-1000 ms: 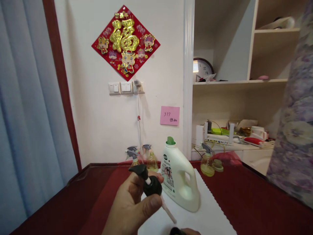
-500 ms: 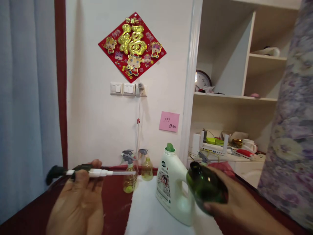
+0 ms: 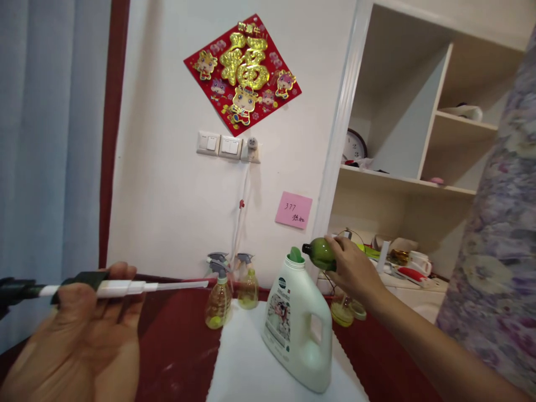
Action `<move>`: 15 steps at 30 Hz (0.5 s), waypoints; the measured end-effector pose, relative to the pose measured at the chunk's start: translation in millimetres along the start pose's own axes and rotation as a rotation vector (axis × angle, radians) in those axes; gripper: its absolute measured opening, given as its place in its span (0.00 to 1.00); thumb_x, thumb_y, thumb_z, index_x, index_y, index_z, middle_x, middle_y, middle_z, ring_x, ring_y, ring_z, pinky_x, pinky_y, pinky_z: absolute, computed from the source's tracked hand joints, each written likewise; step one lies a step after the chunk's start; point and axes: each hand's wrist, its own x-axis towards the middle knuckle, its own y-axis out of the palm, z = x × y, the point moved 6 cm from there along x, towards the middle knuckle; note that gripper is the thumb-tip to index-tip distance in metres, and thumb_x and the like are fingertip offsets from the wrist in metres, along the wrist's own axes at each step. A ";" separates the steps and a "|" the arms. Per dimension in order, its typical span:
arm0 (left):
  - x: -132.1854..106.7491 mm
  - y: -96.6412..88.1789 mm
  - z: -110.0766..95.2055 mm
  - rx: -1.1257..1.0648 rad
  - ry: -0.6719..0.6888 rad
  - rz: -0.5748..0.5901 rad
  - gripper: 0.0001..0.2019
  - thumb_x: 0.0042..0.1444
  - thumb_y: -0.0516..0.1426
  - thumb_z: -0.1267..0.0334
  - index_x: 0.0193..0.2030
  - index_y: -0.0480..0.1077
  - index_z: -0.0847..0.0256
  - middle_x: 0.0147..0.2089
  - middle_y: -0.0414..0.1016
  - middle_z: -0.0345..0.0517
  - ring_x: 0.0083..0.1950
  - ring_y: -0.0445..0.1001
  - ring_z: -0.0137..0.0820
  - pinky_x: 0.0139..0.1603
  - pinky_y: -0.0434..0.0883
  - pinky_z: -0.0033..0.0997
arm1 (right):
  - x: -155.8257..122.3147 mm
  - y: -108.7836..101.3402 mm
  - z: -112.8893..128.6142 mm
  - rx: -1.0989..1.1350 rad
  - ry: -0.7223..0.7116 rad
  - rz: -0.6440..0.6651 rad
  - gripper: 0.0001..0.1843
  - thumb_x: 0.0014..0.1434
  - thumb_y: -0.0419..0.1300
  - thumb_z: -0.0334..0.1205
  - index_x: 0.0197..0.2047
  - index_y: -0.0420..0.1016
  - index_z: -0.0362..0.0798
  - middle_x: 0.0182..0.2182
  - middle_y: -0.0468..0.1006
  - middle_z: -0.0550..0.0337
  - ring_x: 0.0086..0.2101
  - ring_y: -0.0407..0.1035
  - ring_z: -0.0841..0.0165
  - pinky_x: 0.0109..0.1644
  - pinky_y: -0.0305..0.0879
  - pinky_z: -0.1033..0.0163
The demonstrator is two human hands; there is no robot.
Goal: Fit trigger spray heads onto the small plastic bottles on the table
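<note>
My left hand [image 3: 84, 340] is closed on a black pump dispenser head [image 3: 25, 289] and holds it sideways at the lower left. Its white stem and clear dip tube [image 3: 176, 285] point to the right. My right hand [image 3: 355, 271] grips a dark green bottle [image 3: 320, 253], tipped on its side with the black mouth just above the green opening of a white detergent jug [image 3: 299, 329]. The jug stands on a white cloth [image 3: 247, 374] on the dark red table [image 3: 176, 357].
Two small spray bottles [image 3: 219, 298] with yellow liquid stand behind the cloth by the wall, and another [image 3: 344, 311] sits right of the jug. A cluttered counter and white shelves [image 3: 402, 184] are at the back right. A flowered curtain [image 3: 494, 245] hangs at the right edge.
My right hand has lifted the green bottle up and back until its mouth is over the jug's top. My left hand has carried the pump head further left.
</note>
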 end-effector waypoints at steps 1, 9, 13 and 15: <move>1.8 -1.2 1.7 -0.024 -0.015 -0.048 0.17 0.43 0.72 0.49 0.33 0.74 0.54 0.36 0.80 0.32 0.60 0.72 0.39 0.73 0.60 0.45 | 2.2 1.2 1.7 -0.018 -0.021 -0.015 0.38 0.52 0.61 0.32 0.67 0.62 0.39 0.56 0.71 0.36 0.54 0.68 0.47 0.56 0.68 0.49; 7.0 0.6 4.8 -0.048 -0.036 -0.074 0.13 0.53 0.65 0.48 0.35 0.75 0.54 0.37 0.82 0.26 0.67 0.65 0.38 0.78 0.49 0.45 | 11.1 -0.5 13.2 -0.139 -0.131 -0.103 0.35 0.53 0.58 0.26 0.65 0.64 0.41 0.56 0.72 0.38 0.54 0.68 0.48 0.57 0.68 0.49; 8.6 -2.7 4.6 -0.047 -0.004 -0.071 0.13 0.53 0.64 0.48 0.35 0.74 0.55 0.39 0.82 0.31 0.63 0.69 0.37 0.77 0.53 0.45 | 12.7 -2.0 13.8 -0.184 -0.158 -0.131 0.36 0.52 0.58 0.24 0.65 0.65 0.42 0.57 0.71 0.38 0.55 0.67 0.48 0.57 0.68 0.48; 7.9 -2.7 4.6 -0.048 0.012 -0.064 0.13 0.52 0.65 0.49 0.35 0.74 0.55 0.39 0.82 0.32 0.63 0.70 0.38 0.76 0.55 0.46 | 13.6 -2.2 13.8 -0.207 -0.175 -0.137 0.36 0.52 0.58 0.23 0.65 0.64 0.42 0.58 0.70 0.37 0.57 0.65 0.47 0.59 0.67 0.47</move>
